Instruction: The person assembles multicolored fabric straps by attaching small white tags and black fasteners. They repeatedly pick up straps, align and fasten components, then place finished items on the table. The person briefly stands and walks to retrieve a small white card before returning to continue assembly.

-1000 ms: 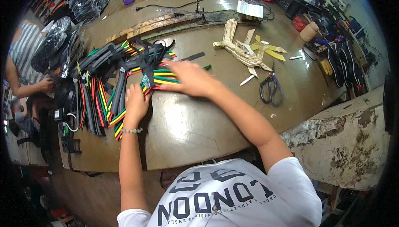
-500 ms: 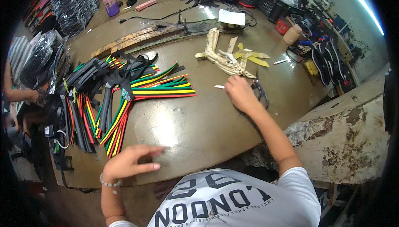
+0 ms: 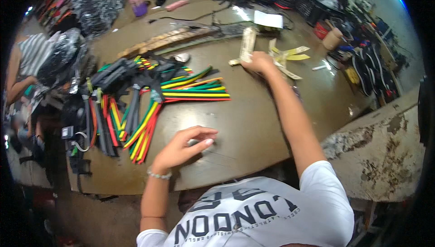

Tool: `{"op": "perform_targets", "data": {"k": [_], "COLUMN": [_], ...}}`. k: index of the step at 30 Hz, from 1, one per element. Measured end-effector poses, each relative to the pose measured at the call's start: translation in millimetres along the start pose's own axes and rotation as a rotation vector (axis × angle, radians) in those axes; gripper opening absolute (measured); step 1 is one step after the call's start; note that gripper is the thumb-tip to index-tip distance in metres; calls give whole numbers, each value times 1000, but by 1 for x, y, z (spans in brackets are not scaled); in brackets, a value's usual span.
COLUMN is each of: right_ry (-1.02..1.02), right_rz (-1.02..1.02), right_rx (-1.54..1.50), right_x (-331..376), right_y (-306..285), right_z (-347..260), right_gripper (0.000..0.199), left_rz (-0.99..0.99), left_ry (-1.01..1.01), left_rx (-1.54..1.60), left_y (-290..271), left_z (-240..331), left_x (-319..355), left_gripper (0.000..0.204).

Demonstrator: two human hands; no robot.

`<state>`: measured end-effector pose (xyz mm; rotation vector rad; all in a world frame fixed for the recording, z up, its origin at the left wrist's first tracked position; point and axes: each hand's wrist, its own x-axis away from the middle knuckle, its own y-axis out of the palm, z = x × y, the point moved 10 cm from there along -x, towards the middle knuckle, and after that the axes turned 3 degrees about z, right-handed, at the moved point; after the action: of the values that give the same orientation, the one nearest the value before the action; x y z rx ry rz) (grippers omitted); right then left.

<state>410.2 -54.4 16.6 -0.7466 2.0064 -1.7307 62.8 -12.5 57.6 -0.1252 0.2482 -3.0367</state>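
Observation:
My right hand (image 3: 260, 62) reaches over a loose pile of cream strips (image 3: 248, 43), touching or just above them. Its fingertips are hidden, so a grip cannot be made out. Yellow strips (image 3: 294, 53) lie crossed just right of it. My left hand (image 3: 185, 144) hovers over the near part of the table, fingers apart from the thumb and holding nothing. Beyond it to the left lies a heap of striped bands (image 3: 195, 94) in red, yellow, green and black, tangled with dark grey strips (image 3: 113, 74). A dark looped tool, perhaps scissors, is mostly hidden behind my right forearm.
A white marker (image 3: 320, 67) and a white card (image 3: 268, 19) lie to the right and far side. Wooden bars (image 3: 158, 41) cross the table's back. A pink-purple bottle (image 3: 135, 0) stands far left. Another person's arm (image 3: 20, 86) shows at the left edge.
My right hand has moved away from me onto the cream strips. My left hand has moved right and farther over the table. The whole view has shifted slightly.

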Motion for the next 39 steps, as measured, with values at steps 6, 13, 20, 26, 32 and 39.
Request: {"op": "perform_targets", "data": {"k": [6,13,20,26,32,39], "right_ry": [-71,-162,-665,-327,-519,-354], "right_rz": [37,358,25,-491,-283,-224], "right_rx": [44,-699,-499,-1403,-1371,-1286], "right_x": [3,85,179,140,172,151], "right_y": [-20,-65,-31,-8,11,10], "right_z": [-8,-71,-204,-164,-202,-174], "right_gripper": [47,40,38,27,32,40], "left_rz": [233,438,491,602,749,374], "left_ry": [-9,91,74,187,142,38], "left_rx": [245,364,733,727,495,553], "left_y": [-34,-48,-59,-99,-93,-74], "left_z": [-30,-25,-40,-32,-29,-33], "left_x": [-1,-26,-48,-18,-16,-24], "left_gripper": [25,49,40,36,23,31]}}
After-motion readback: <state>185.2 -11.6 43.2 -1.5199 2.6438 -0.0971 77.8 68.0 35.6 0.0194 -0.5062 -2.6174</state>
